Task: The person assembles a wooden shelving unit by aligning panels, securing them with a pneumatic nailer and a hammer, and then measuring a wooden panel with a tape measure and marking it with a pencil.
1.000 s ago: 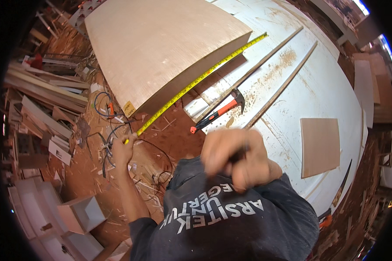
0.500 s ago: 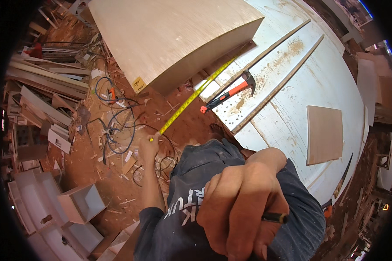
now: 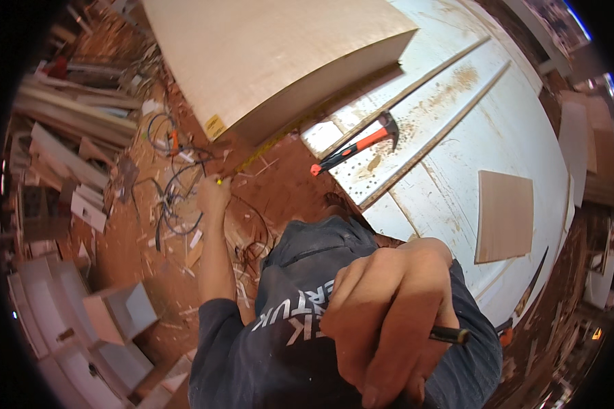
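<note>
My left hand reaches down to the floor and grips the end of a yellow tape measure that runs up along the edge of a large plywood board. My right hand is close to the camera, closed around a dark pencil. A hammer with an orange and black handle lies on the white panel to the right of the tape.
Two thin wood strips lie across the white panel, and a small square plywood piece rests on it at the right. Cables and wood offcuts litter the red floor at the left. White boxes stand at lower left.
My right hand with the pencil has come up close to the camera. The view has shifted, and the tape measure now looks shorter along the board's edge.
</note>
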A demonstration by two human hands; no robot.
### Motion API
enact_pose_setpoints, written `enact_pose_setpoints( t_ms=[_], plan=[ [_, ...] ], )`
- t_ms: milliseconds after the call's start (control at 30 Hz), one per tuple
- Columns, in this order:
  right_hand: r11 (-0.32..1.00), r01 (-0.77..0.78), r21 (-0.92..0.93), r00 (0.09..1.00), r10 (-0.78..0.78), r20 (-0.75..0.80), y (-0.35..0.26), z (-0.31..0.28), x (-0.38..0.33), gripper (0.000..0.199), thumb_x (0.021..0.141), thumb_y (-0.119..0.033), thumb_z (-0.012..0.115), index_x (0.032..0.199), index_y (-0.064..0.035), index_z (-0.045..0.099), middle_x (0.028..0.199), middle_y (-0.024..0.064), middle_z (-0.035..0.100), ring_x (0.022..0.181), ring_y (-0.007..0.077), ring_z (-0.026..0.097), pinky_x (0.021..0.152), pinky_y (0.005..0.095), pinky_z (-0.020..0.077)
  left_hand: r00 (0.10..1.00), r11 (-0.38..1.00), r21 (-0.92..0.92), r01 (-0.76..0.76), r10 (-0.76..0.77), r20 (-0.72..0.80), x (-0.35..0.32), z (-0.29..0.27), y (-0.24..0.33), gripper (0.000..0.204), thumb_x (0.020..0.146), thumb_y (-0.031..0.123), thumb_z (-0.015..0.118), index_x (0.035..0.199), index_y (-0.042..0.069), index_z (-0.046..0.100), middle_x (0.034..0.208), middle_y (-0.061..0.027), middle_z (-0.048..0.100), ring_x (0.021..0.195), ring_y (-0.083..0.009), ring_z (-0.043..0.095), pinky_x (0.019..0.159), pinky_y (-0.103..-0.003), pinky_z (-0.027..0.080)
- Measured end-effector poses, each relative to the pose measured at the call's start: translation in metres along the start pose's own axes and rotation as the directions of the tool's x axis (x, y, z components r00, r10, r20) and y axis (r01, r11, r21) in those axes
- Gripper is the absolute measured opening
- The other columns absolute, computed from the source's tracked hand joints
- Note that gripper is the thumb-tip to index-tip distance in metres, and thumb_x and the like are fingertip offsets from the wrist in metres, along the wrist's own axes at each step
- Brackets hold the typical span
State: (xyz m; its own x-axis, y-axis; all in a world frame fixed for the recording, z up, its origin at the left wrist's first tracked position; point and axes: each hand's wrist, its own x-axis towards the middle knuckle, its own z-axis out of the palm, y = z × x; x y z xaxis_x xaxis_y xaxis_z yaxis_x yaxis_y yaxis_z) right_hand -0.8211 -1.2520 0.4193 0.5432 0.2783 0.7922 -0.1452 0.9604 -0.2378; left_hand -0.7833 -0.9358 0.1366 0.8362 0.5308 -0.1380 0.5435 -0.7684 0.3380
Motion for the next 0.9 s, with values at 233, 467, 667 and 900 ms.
enact_pose_setpoints(
  t_ms=[233,467,667,900],
  plan=[
    [0.906,-0.179,0.383,0.974,0.107,0.200,0.024,-0.003,-0.002,0.032,0.095,-0.017,0.074,0.101,0.0144,0.069,0.079,0.0192,0.067,0.057,0.0206,0.062,0.045,0.0310,0.0453,0.997,0.996,0.049,0.072,-0.073,0.006,0.014,0.001,-0.003,0.029,0.081,0.033,0.072,0.101,0.014,0.079,0.102,-0.0221,0.073,0.097,-0.0418,0.070,0.082,-0.051,0.055],
    [0.874,-0.458,0.165,0.882,0.470,-0.041,-0.002,0.003,-0.011,0.021,0.092,-0.016,0.077,0.091,0.0042,0.071,0.083,0.0125,0.069,0.071,0.0239,0.067,0.061,0.0329,0.0474,1.000,0.996,0.085,0.005,-0.007,0.026,0.019,0.007,-0.008,0.030,0.081,0.034,0.070,0.102,0.014,0.079,0.100,-0.0235,0.073,0.098,-0.0424,0.070,0.085,-0.050,0.055],
    [0.879,-0.441,0.183,0.893,0.449,-0.005,0.000,0.003,-0.011,0.024,0.092,-0.018,0.077,0.091,0.0048,0.071,0.084,0.0140,0.069,0.071,0.0222,0.067,0.060,0.0308,0.0472,0.998,0.997,0.074,0.012,-0.016,0.058,0.023,0.011,-0.011,0.032,0.082,0.036,0.069,0.103,0.014,0.079,0.101,-0.0235,0.073,0.099,-0.0419,0.070,0.085,-0.049,0.055],
    [0.933,-0.220,0.285,0.975,0.201,0.092,0.017,0.008,-0.018,0.035,0.098,-0.020,0.070,0.102,0.0154,0.069,0.082,0.0211,0.067,0.054,0.0183,0.062,0.041,0.0294,0.0437,0.998,0.994,0.111,-0.023,0.017,0.057,0.027,0.009,-0.015,0.032,0.081,0.035,0.067,0.103,0.015,0.079,0.102,-0.0217,0.074,0.100,-0.0404,0.071,0.087,-0.048,0.055]
  ],
)
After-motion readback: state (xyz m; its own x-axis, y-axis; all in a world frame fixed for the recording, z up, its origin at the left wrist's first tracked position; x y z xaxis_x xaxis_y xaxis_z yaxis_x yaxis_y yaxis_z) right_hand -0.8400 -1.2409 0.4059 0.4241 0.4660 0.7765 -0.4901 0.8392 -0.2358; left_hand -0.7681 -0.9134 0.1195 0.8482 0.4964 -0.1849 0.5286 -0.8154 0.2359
